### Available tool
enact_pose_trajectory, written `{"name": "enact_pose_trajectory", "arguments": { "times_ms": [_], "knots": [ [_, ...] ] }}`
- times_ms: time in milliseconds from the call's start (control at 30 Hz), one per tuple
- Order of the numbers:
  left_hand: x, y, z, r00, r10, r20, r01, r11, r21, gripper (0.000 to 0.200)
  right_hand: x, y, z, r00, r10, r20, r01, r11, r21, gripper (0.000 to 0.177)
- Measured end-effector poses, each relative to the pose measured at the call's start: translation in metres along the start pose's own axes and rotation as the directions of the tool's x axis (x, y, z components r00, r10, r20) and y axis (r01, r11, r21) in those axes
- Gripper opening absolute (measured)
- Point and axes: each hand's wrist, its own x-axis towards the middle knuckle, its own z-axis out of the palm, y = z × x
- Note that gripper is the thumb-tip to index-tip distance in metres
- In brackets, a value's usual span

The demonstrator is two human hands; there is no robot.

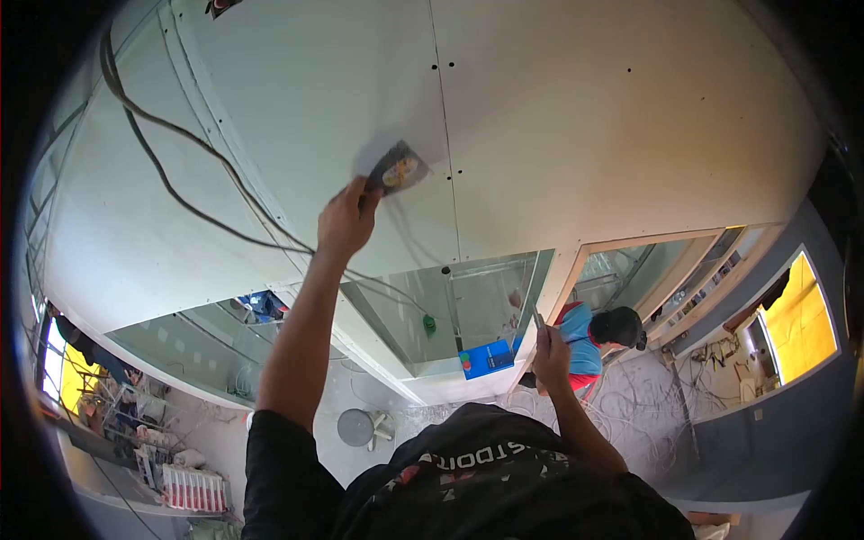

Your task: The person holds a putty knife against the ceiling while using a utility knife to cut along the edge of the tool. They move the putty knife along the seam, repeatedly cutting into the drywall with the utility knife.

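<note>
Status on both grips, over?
Left grip closed on scraper, up at panel. Right grip holds thin item, type unclear. Cables run past left wrist.

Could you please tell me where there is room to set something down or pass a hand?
The floor looks bare between the round stool and the raised arm's black sleeve. The framed opening left of the blue box seems passable. Cables crowd around the co-worker.
</note>
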Motion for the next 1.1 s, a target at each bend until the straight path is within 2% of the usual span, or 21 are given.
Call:
{"name": "enact_pose_trajectory", "arguments": {
  "times_ms": [67, 133, 233, 333, 467, 533, 667, 733, 867, 933, 1100],
  "knots": [
    [0.018, 0.013, -0.014, 1.0, -0.012, 0.004, 0.012, 1.0, 0.003, 0.031, -0.003, -0.003, 0.004, 0.999, -0.032, 0.022, 0.032, 0.999, -0.005, 0.036],
    [0.032, 0.02, -0.021, 0.988, -0.043, 0.15, 0.004, 0.968, 0.25, 0.041, -0.006, -0.005, 0.011, 0.998, -0.049, 0.04, 0.048, 0.999, 0.024, 0.036],
    [0.046, 0.021, -0.018, 0.974, -0.068, 0.218, -0.012, 0.939, 0.345, 0.048, -0.001, -0.015, 0.012, 0.994, -0.03, 0.102, 0.03, 1.0, -0.002, 0.036],
    [0.052, 0.022, -0.018, 0.979, -0.029, 0.201, -0.053, 0.918, 0.393, 0.051, 0.003, -0.018, 0.015, 0.992, -0.028, 0.121, 0.025, 0.999, 0.021, 0.032],
    [0.059, 0.026, -0.024, 0.974, -0.048, 0.221, -0.04, 0.925, 0.379, 0.052, 0.0, -0.016, 0.018, 0.992, -0.027, 0.125, 0.025, 1.0, 0.016, 0.031],
    [0.064, 0.03, -0.025, 0.975, -0.056, 0.213, -0.03, 0.924, 0.381, 0.053, 0.002, -0.013, 0.023, 0.994, -0.086, 0.061, 0.084, 0.996, 0.031, 0.036],
    [0.067, 0.032, -0.025, 0.973, -0.062, 0.22, -0.035, 0.911, 0.41, 0.053, 0.005, -0.008, 0.028, 0.995, -0.08, 0.053, 0.078, 0.996, 0.039, 0.035],
    [0.068, 0.035, -0.028, 0.962, -0.061, 0.265, -0.059, 0.903, 0.425, 0.054, 0.008, -0.009, 0.029, 0.993, -0.106, 0.052, 0.105, 0.994, 0.017, 0.034],
    [0.067, 0.032, -0.025, 0.968, -0.043, 0.246, -0.069, 0.901, 0.428, 0.056, 0.011, -0.012, 0.03, 0.993, -0.108, 0.043, 0.108, 0.994, 0.011, 0.033],
    [0.068, 0.031, -0.024, 0.97, -0.015, 0.243, -0.099, 0.887, 0.45, 0.056, 0.012, -0.014, 0.029, 0.995, -0.046, 0.085, 0.045, 0.999, 0.017, 0.03],
    [0.07, 0.031, -0.024, 0.972, -0.04, 0.23, -0.059, 0.912, 0.406, 0.054, 0.014, -0.018, 0.032, 0.996, -0.07, 0.055, 0.07, 0.998, 0.005, 0.032]
  ]
}}
